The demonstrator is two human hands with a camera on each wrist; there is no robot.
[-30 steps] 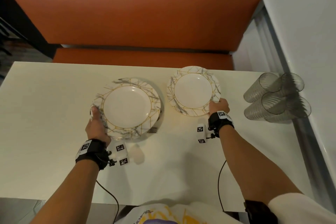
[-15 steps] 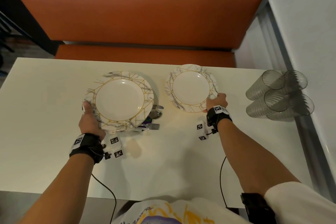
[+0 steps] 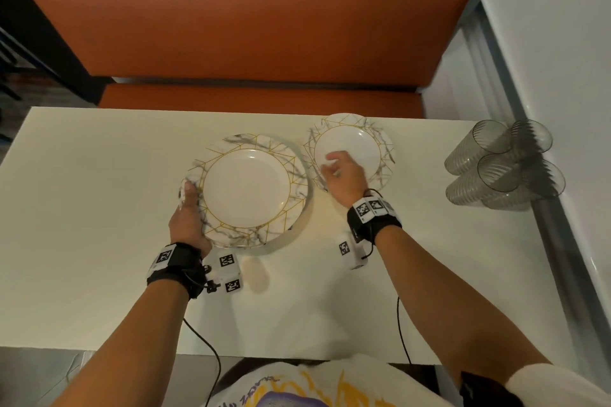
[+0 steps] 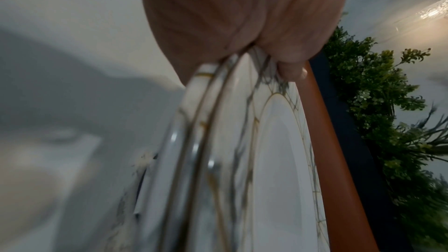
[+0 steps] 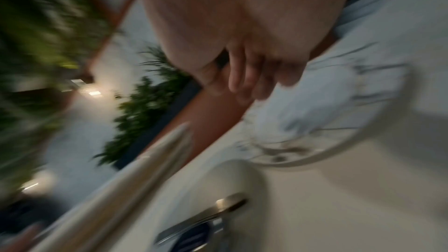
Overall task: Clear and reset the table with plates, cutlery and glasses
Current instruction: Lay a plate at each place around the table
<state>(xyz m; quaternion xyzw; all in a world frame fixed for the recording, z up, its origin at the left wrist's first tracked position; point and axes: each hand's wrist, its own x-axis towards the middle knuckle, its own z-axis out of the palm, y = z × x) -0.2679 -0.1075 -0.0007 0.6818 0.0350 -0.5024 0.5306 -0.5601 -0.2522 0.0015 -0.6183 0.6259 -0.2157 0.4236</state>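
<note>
My left hand (image 3: 188,215) grips the left rim of a large marble-and-gold plate (image 3: 251,188), thumb on top, and holds it raised off the table. The left wrist view shows my left hand (image 4: 242,26) pinching that plate (image 4: 274,160) with a second rim stacked beneath it. A smaller matching plate (image 3: 357,139) lies flat at the far edge. My right hand (image 3: 340,175) hovers over its near-left part with loosely curled fingers, holding nothing. In the blurred right wrist view my right hand (image 5: 242,76) hangs above the small plate (image 5: 327,112), and cutlery (image 5: 201,217) lies under the raised plate.
Several ribbed clear glasses (image 3: 496,168) lie on their sides at the right end of the white table (image 3: 99,208), against the wall. An orange bench (image 3: 248,26) runs behind the table. Cables trail from both wrists to the near edge.
My right hand has let go of the small plate's rim and moved left over that plate. The large plate has shifted right and now hides the cutlery in the head view.
</note>
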